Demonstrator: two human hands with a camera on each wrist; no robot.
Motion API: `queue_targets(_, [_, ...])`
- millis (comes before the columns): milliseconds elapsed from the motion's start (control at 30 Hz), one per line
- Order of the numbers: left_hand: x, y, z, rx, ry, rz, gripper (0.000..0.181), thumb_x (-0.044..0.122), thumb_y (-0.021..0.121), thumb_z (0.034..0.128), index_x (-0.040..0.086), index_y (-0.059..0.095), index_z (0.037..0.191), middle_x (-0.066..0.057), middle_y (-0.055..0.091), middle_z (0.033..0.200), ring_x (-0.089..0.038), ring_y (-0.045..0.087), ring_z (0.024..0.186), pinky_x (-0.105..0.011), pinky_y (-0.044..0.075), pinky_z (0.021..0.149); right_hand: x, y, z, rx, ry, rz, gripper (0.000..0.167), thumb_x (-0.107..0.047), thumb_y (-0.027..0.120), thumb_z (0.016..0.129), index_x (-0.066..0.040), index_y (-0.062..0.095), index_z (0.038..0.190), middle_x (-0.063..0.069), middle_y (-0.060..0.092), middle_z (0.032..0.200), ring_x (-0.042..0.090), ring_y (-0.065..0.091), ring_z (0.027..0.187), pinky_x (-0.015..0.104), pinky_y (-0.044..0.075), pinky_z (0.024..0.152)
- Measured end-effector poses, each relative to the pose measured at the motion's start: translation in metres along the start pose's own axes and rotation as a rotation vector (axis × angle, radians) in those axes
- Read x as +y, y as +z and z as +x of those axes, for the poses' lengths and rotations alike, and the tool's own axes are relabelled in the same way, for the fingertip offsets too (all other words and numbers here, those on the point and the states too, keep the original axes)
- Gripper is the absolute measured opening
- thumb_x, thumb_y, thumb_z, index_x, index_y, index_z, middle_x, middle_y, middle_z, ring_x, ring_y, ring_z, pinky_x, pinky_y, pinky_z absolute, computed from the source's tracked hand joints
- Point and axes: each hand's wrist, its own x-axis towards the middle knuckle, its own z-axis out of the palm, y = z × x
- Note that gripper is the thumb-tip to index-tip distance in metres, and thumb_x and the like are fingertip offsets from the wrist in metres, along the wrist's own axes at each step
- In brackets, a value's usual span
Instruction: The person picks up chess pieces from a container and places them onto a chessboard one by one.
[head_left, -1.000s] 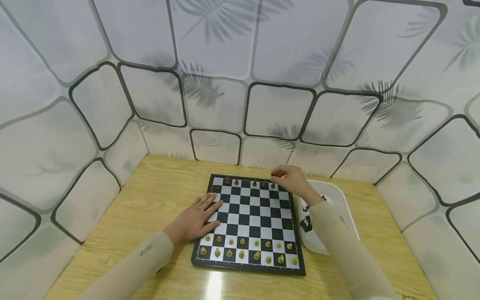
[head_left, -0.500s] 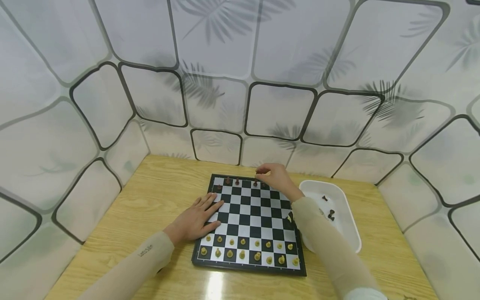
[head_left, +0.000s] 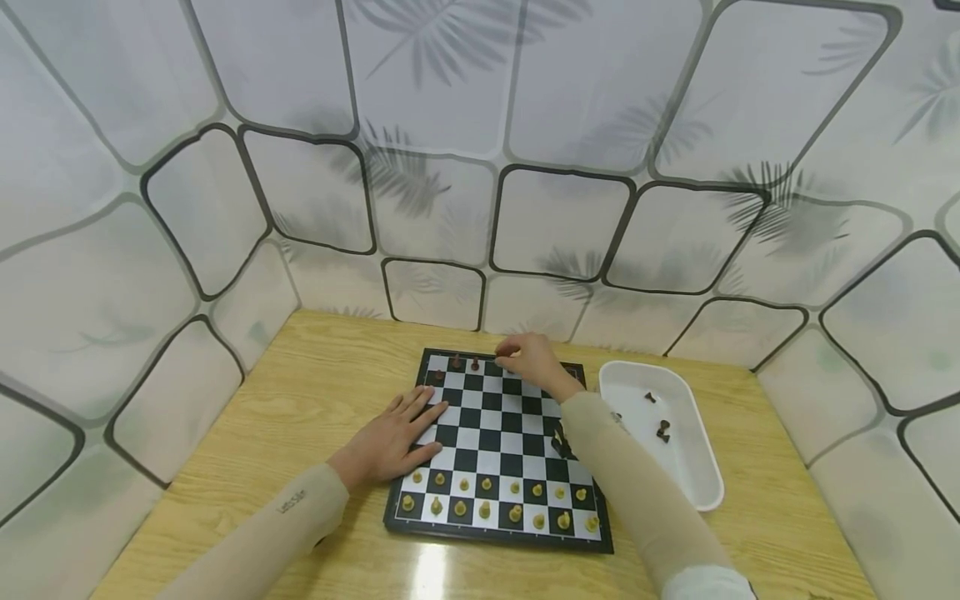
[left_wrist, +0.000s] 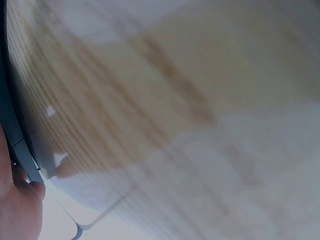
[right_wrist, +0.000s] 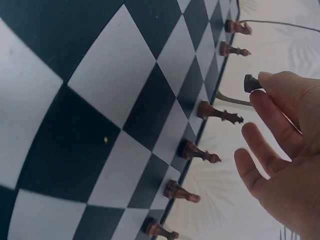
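My right hand (head_left: 534, 360) is over the far edge of the chessboard (head_left: 498, 546). In the right wrist view, its thumb and index finger pinch a dark chess piece (right_wrist: 251, 83), base showing and top hidden by the fingers. That piece is apart from the board, between a standing bishop (right_wrist: 234, 49) and a standing king (right_wrist: 219, 113). A knight (right_wrist: 237, 27), another bishop (right_wrist: 199, 151) and more dark pieces stand along this row. My left hand (head_left: 390, 437) rests flat with spread fingers on the board's left edge. The left wrist view mostly shows blurred table.
A white tray (head_left: 708, 483) stands right of the board with dark pieces (head_left: 663, 430) lying in it; my right sleeve covers part of it. Two rows of yellow pieces (head_left: 484, 508) stand on the near side. Patterned walls (head_left: 558, 221) enclose the wooden table (head_left: 322, 367).
My right hand has moved left along the far row, from the right corner to near the middle. Its forearm now uncovers more of the tray. My left hand stays in place.
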Motion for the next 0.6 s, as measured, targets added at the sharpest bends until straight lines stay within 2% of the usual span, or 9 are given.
queue_targets(133, [0.0,0.0,0.0,0.002,-0.001,-0.001,0.075,0.062,0.037,0.1086,0.02,0.026,0.169,-0.016,0.018,0.176,-0.035,0.017,0.164,-0.057,0.024,0.132,-0.002,0.006,0.003,0.004,0.013,-0.033,0.018,-0.015,0.075,0.098,-0.005,0.08,0.112,0.013,0.08,0.112,0.03,0.074,0.108,0.047,0.061,0.095])
queue_targets(367, [0.0,-0.001,0.0,-0.003,-0.003,0.008,0.075,0.062,0.036,0.1087,0.02,0.026,0.169,-0.015,0.018,0.176,-0.035,0.017,0.164,-0.057,0.024,0.132,-0.001,0.016,0.009,-0.005,0.081,-0.056,0.018,-0.015,0.077,0.097,-0.006,0.08,0.112,0.011,0.079,0.113,0.028,0.074,0.106,0.044,0.061,0.094])
queue_targets(600, [0.001,-0.002,0.0,-0.009,-0.005,0.009,0.074,0.061,0.037,0.1089,0.019,0.026,0.169,-0.016,0.018,0.176,-0.035,0.017,0.164,-0.057,0.024,0.132,0.002,0.022,0.012,-0.009,0.084,-0.082,0.018,-0.015,0.077,0.097,-0.005,0.08,0.112,0.011,0.079,0.113,0.027,0.074,0.105,0.044,0.061,0.094])
